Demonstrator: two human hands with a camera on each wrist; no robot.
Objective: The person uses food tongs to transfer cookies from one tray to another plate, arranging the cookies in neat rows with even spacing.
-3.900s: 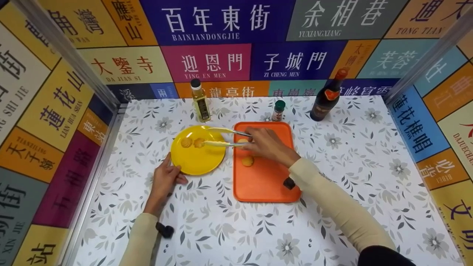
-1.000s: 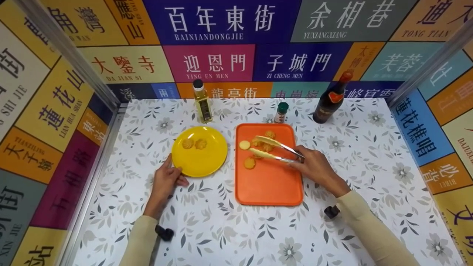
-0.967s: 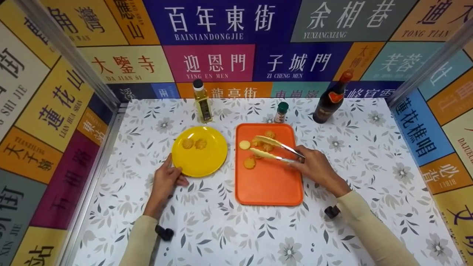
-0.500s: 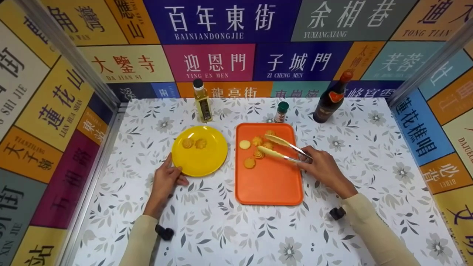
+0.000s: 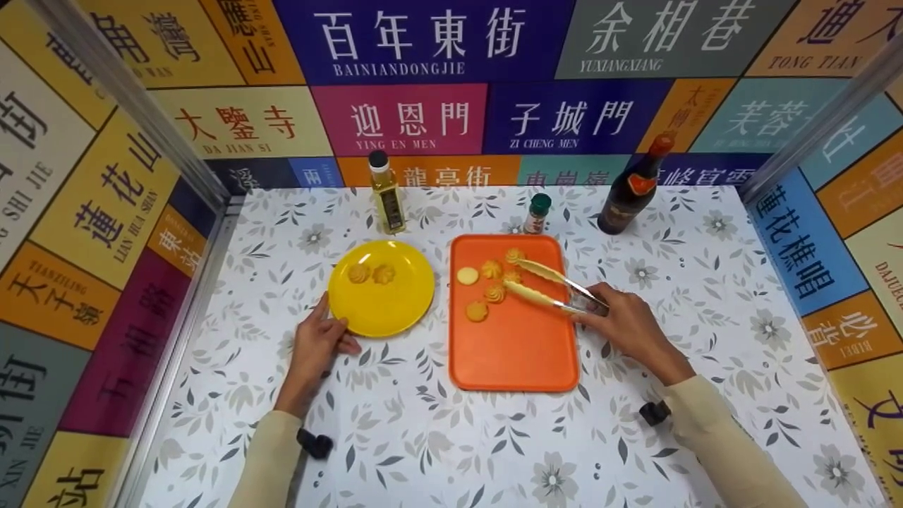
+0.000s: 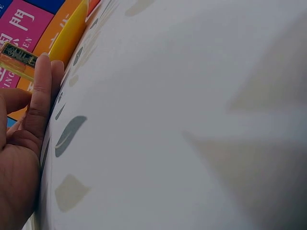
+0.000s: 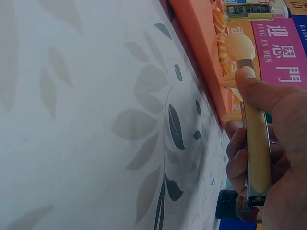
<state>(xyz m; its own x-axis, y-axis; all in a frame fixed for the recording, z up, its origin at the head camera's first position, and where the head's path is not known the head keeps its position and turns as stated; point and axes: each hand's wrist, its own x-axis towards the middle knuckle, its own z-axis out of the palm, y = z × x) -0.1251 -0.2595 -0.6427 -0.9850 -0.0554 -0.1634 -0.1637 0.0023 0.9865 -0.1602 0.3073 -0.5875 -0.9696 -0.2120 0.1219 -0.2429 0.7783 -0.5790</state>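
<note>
My right hand (image 5: 621,317) grips the tongs (image 5: 561,280), which have pale yellow tips. In the right wrist view, thumb and curled fingers wrap the tongs' yellow handle (image 7: 259,153). The tips stand apart over the right part of a cookie group on the orange tray (image 5: 515,360), overlapping one cookie in the head view. Other cookies near them include a swirled cookie (image 5: 494,293) and a smooth pale cookie (image 5: 467,276). My left hand (image 5: 317,346) rests beside the yellow plate (image 5: 381,310), fingers at its lower left rim. Two cookies (image 5: 371,273) lie on that plate.
Behind the plate stands an oil bottle (image 5: 386,197) with a black cap. A small green-capped jar (image 5: 537,214) is just behind the tray, and a dark red-capped bottle (image 5: 624,197) stands farther right. Printed panels (image 5: 416,120) wall the back and sides of the flowered tabletop (image 5: 437,444).
My right hand has drawn back from the plate to the tray with the tongs, then slid slightly right, uncovering more cookies. The left hand and the plate's two cookies keep their places.
</note>
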